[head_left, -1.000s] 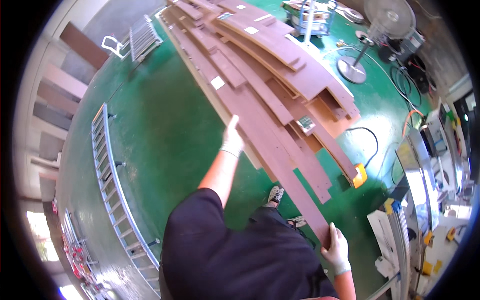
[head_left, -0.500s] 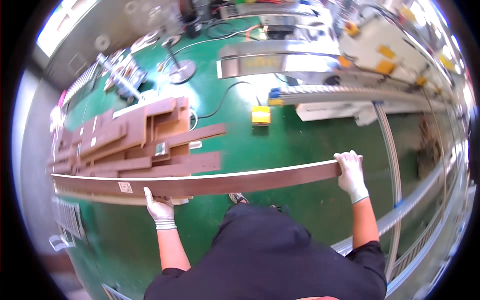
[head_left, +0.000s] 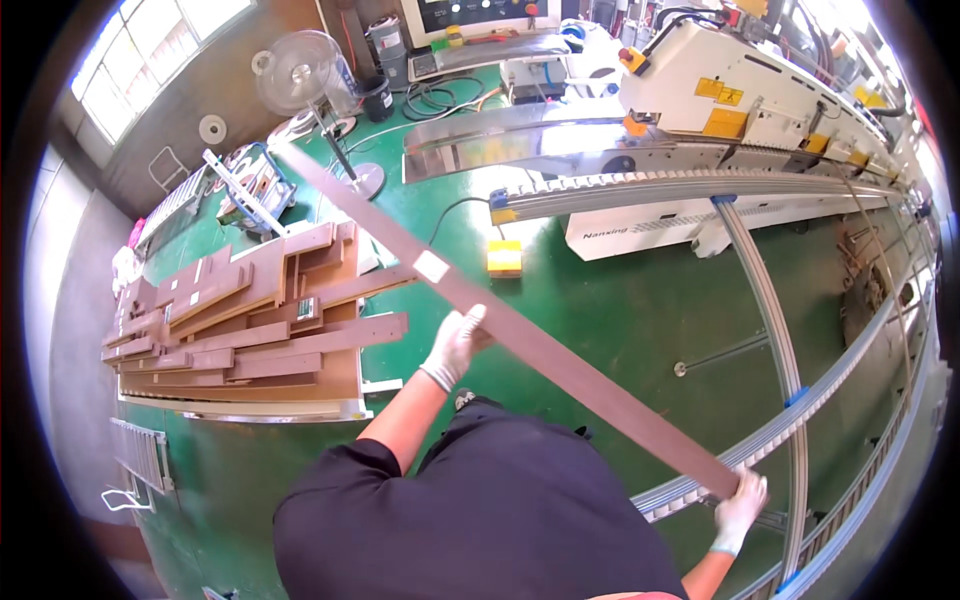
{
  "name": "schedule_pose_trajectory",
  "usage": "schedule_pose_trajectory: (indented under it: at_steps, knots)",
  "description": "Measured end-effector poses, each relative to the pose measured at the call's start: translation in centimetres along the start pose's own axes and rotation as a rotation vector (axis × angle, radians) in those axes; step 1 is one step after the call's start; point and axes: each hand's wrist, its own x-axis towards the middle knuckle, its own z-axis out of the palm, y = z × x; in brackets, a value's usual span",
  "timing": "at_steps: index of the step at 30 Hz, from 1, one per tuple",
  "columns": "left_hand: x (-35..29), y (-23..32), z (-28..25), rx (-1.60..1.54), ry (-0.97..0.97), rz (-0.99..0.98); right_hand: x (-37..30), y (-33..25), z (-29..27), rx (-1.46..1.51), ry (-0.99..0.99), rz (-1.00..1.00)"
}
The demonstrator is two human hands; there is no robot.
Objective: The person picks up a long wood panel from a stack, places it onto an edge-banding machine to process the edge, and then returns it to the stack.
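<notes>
Slantwise, brown board [head_left: 590, 376], left hand [head_left: 453, 350] gripping its near edge, right hand [head_left: 740, 510] clasping its end

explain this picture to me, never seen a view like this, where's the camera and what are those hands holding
There is no robot here: a person works with their own two hands, in white gloves. The camera sits on their head looking down, and its wide fisheye lens bends straight edges. The right hand grips the near end of a long brown board; the left hand holds it further along. To the left is a pile of brown boards. On the green floor stand a fan and a yellow box. A white machine is at upper right.
</notes>
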Motion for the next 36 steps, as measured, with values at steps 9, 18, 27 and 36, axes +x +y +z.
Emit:
schedule_pose_trajectory:
  at_steps: [9, 18, 27, 36]
  knots:
    - [9.4, -6.0, 5.7, 0.171, -0.228, -0.285, -11.2, -1.2, 1.7, -0.004, -0.082, 0.301]
    - [15.7, -9.1, 6.5, 0.124, -0.358, -0.487, -8.9, -5.6, 5.8, 0.282, -0.266, 0.219]
    - [14.8, -11.5, 9.7, -0.078, -0.674, -1.014, 9.1, -21.8, 4.5, 0.234, -0.43, 0.026]
    - [31.1, -5.5, 7.9, -0.103, -0.3, -0.397, -11.0, -7.4, -1.7, -0.026, -0.353, 0.506]
